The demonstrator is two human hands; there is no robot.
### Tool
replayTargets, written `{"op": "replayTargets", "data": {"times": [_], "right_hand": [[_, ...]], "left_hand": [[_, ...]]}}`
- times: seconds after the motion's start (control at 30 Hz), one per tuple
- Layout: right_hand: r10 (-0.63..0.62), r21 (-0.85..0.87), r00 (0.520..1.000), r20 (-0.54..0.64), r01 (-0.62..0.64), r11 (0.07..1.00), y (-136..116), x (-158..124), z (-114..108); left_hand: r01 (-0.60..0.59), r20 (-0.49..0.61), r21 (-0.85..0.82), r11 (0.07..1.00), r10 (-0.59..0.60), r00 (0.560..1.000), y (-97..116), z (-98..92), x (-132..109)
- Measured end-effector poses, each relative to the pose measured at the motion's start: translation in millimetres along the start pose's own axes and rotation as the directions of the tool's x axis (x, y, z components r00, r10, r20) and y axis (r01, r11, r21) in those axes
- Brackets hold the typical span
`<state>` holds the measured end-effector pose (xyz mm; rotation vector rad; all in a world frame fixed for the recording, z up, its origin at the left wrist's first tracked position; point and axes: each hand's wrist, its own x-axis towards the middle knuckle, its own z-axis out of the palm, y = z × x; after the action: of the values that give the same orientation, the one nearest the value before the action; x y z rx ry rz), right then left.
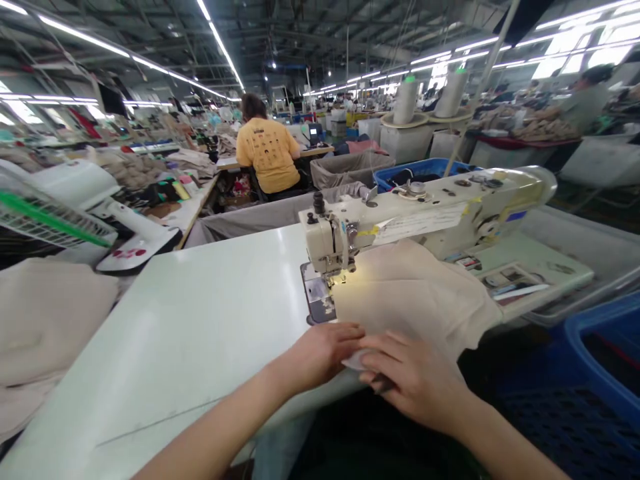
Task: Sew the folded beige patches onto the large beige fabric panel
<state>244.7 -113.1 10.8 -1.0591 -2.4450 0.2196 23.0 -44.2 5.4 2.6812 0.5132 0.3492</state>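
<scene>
A piece of beige fabric (415, 293) lies on the sewing machine table, its left edge under the lit needle area of the sewing machine (327, 250). My left hand (325, 353) is at the fabric's near left corner, fingers bent and closed on its edge. Close beside it, my right hand (410, 377) pinches the same edge, where a small pale flap (356, 361) sticks out between thumb and fingers. A small dark object (384, 383) shows within my right hand; its kind is hidden by the fingers. Both hands are just in front of the metal needle plate (316, 290).
More beige fabric (50, 320) lies at the left, near a white fan (75, 213). A blue crate (590, 373) stands at the right. Small items lie in a tray (515, 280) behind the fabric. A person in a yellow shirt (270, 153) sits ahead, facing away.
</scene>
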Motion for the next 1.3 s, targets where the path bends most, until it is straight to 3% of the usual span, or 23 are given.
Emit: {"op": "replayTargets", "data": {"times": [0.1,0.23,0.33,0.43,0.5,0.57,0.63,0.7,0.77,0.93,1.1,1.3], "right_hand": [[0.069,0.114,0.997,0.025,-0.071,0.991,12,-10,4],[0.102,0.161,0.984,0.149,-0.126,0.979,23,-18,7],[0.126,0.240,0.981,0.147,-0.159,0.958,23,-8,16],[0.188,0.417,0.978,0.087,-0.207,0.885,23,14,30],[0.378,0.490,0.922,0.080,-0.367,0.791,24,31,40],[0.637,0.534,0.770,0.037,-0.554,0.638,25,45,49],[0.776,0.620,0.630,-0.026,-0.599,0.507,24,52,58],[0.818,0.690,0.570,-0.078,-0.561,0.457,23,52,65],[0.807,0.684,0.580,-0.112,-0.544,0.486,21,49,69],[0.676,0.527,0.735,-0.039,-0.560,0.639,20,46,66],[0.651,0.458,0.758,0.037,-0.591,0.663,22,56,63],[0.600,0.458,0.794,0.100,-0.572,0.681,24,54,57]], "left_hand": [[0.136,-0.065,-0.006,0.991,-0.136,0.989,-3,-4.0,-41],[0.309,-0.100,-0.062,0.949,-0.314,0.944,-2,-20.9,-92],[0.377,-0.114,-0.129,0.917,-0.391,0.913,-1,-32.1,-110],[0.446,-0.105,-0.240,0.862,-0.480,0.871,-2,-36.8,-111],[0.536,-0.135,-0.315,0.783,-0.596,0.792,-5,-35.7,-106],[0.640,-0.191,-0.383,0.666,-0.735,0.650,-10,-31.3,-100],[0.716,-0.225,-0.440,0.542,-0.839,0.496,-15,-24.4,-95],[0.753,-0.231,-0.468,0.462,-0.887,0.400,-19,-17.2,-93],[0.765,-0.257,-0.465,0.445,-0.895,0.364,-20,-11.5,-92],[0.773,-0.336,-0.440,0.457,-0.882,0.331,-14,-5.2,-92],[0.789,-0.435,-0.410,0.458,-0.858,0.272,-9,0.9,-91],[0.799,-0.474,-0.418,0.433,-0.854,0.215,-2,9.5,-92]]}}
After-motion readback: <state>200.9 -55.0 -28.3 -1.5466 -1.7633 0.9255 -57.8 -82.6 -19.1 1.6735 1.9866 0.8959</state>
